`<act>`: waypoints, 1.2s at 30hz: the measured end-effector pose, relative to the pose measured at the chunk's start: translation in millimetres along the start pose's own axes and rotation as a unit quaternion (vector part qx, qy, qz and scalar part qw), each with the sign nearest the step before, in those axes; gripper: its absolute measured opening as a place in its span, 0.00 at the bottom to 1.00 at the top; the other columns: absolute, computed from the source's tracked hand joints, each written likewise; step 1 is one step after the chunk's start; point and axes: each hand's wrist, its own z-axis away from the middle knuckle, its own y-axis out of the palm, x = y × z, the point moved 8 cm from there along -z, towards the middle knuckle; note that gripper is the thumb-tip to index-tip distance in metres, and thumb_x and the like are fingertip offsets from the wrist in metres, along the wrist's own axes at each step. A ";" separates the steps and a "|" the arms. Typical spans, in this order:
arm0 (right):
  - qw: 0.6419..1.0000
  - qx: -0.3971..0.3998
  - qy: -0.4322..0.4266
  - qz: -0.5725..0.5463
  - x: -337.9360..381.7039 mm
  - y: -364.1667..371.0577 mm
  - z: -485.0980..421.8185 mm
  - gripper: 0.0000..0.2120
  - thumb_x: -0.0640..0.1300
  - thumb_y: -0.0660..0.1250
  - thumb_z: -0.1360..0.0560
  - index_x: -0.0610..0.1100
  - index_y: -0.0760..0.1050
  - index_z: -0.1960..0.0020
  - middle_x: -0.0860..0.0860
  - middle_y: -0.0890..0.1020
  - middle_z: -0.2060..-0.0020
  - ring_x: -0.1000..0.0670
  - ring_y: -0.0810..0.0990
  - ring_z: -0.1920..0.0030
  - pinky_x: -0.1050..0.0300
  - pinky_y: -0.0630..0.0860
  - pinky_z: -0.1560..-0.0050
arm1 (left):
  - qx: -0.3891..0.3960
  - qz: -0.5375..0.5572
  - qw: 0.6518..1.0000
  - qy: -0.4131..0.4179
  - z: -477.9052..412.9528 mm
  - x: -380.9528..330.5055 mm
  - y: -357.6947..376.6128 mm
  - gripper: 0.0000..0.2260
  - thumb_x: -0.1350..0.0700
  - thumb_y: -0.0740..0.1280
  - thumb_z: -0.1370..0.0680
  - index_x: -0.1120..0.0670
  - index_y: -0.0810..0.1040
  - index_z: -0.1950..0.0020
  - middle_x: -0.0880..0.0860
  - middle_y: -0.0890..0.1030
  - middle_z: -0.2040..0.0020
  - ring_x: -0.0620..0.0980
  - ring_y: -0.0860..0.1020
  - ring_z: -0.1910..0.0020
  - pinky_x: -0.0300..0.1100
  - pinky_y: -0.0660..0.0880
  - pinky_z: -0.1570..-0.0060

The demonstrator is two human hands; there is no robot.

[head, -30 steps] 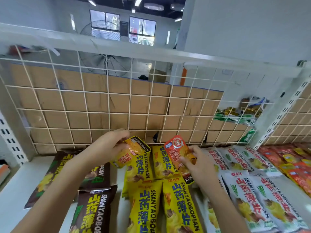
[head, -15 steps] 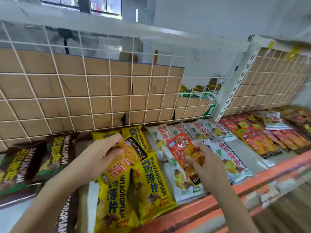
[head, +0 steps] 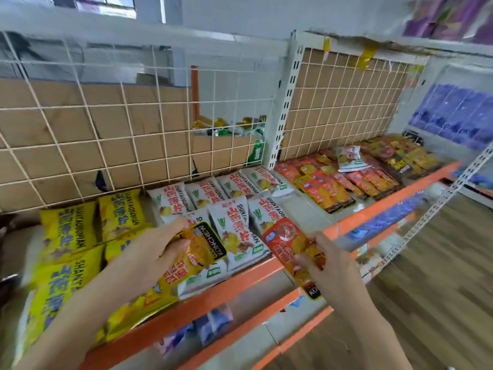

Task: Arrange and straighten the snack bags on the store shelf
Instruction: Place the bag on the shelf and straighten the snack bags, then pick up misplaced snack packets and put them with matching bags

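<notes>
Just above the shelf's orange metal front rail (head: 240, 285), the left hand (head: 149, 249) curls its fingers round a slim yellow foil snack packet (head: 198, 252), and the right hand (head: 329, 267) pinches a slim red foil packet (head: 289, 245). Behind the rail the large white bags (head: 234, 222) lie in rows; both held packets, I'd judge, need homes, and one white bag (head: 349, 156) strays among flat red packets (head: 328, 188)
</notes>
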 end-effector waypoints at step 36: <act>0.989 -0.111 0.099 -0.003 -240.8 -163.2 -73.1 0.12 0.43 0.70 0.28 0.57 0.69 0.57 0.59 0.81 0.66 0.48 0.74 0.69 0.56 0.72 0.64 | 0.113 0.084 0.980 0.144 -248.4 -164.6 209.6 0.07 0.49 0.58 0.22 0.40 0.66 0.59 0.49 0.68 0.73 0.46 0.66 0.75 0.43 0.63 0.72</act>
